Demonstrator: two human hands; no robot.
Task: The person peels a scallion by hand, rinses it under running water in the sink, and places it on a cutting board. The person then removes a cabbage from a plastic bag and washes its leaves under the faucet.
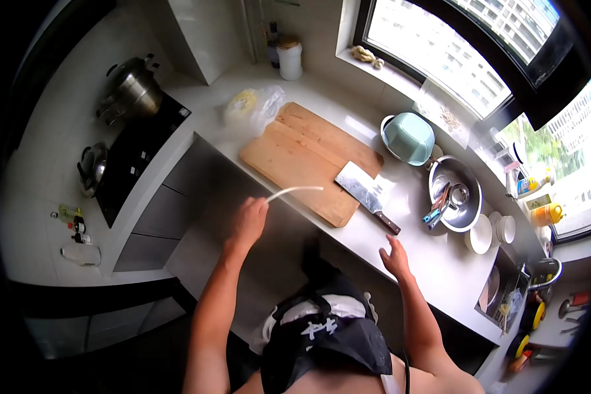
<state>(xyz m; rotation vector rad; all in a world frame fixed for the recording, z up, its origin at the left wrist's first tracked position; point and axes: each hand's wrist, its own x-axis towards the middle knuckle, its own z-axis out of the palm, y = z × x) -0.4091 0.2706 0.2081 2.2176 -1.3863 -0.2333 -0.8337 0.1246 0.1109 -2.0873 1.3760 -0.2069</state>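
Observation:
My left hand (248, 222) is closed on one end of a thin, pale, slightly curved stalk (295, 189); its exact kind is unclear. The stalk's free end reaches over the near edge of a wooden cutting board (295, 157). A cleaver (361, 184) lies flat across the board's right end, its dark brown handle pointing toward me over the counter. Just short of that handle, at the counter's front edge, my right hand (395, 257) is empty with its fingers apart.
A clear plastic bag (255, 110) sits by the board's far left corner. To the right stand a light-blue basin (408, 138), a steel bowl (466, 190) holding utensils, white bowls (479, 234) and a sink (496, 289). Pots (134, 88) occupy the stove at left.

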